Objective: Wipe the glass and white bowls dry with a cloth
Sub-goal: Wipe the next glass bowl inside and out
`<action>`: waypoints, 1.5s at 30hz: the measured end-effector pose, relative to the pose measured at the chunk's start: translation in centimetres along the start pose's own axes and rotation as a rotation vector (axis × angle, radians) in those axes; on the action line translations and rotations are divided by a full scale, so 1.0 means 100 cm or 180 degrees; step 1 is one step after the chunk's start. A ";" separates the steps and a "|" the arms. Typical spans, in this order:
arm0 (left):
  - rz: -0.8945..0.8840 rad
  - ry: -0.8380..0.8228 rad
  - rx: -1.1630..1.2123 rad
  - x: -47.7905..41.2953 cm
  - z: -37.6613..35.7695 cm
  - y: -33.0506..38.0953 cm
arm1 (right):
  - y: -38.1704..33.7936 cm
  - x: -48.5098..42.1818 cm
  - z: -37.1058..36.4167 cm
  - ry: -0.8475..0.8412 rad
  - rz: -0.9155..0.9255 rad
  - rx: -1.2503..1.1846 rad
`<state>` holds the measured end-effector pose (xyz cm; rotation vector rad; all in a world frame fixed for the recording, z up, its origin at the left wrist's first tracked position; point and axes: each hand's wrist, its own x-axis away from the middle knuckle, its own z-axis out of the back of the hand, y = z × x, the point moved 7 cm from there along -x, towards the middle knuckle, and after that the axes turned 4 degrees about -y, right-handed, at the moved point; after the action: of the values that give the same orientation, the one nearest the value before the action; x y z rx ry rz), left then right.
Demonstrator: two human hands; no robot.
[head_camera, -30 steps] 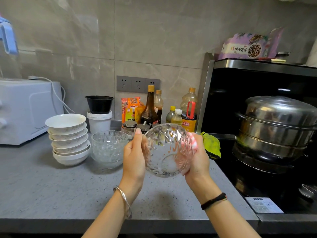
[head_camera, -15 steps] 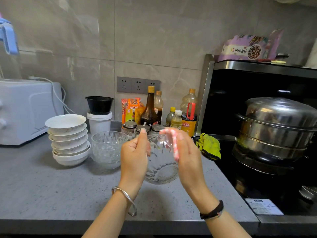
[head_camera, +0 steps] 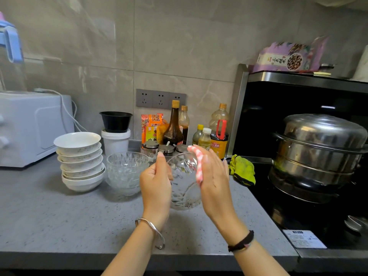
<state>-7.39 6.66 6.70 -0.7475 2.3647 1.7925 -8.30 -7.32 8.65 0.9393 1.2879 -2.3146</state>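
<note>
Over the tabletop's (head_camera: pixel 59 226) front middle, the left hand (head_camera: pixel 156 184) and right hand (head_camera: pixel 214 188) hold a bowl (head_camera: pixel 184 188) between them, with the cloth (head_camera: pixel 198 166) between the right hand and the rim. Behind-left stands a glass stack (head_camera: pixel 125 172). A bowl stack (head_camera: pixel 79 160) is just beside it on the left, and an appliance (head_camera: pixel 29 128) farther left. A tub (head_camera: pixel 115 141) stands behind the stacks. Jars (head_camera: pixel 151 146) and bottles (head_camera: pixel 173 124) line the wall behind the bowl. A rag (head_camera: pixel 242 170) lies to the right at the stove (head_camera: pixel 298 206) edge, and a pot (head_camera: pixel 318 152) sits on the stove.

Cut-glass bowl (head_camera: pixel 184 188) — matt speckled stone counter (head_camera: pixel 59 222)
</note>
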 end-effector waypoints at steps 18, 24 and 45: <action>0.0072 -0.0095 0.0114 -0.003 -0.007 -0.002 | -0.032 0.013 -0.013 -0.0096 0.1146 0.1039; 0.0129 -0.0073 0.0121 -0.002 -0.002 -0.003 | 0.002 -0.004 -0.001 -0.0146 0.0020 -0.1019; 0.2358 -0.2323 0.0440 0.023 -0.028 -0.039 | -0.007 0.001 0.031 0.0552 0.0873 -0.0693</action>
<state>-7.11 2.57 3.28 0.7873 2.2853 1.6282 -9.93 -9.51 10.21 1.1786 1.3493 -1.8794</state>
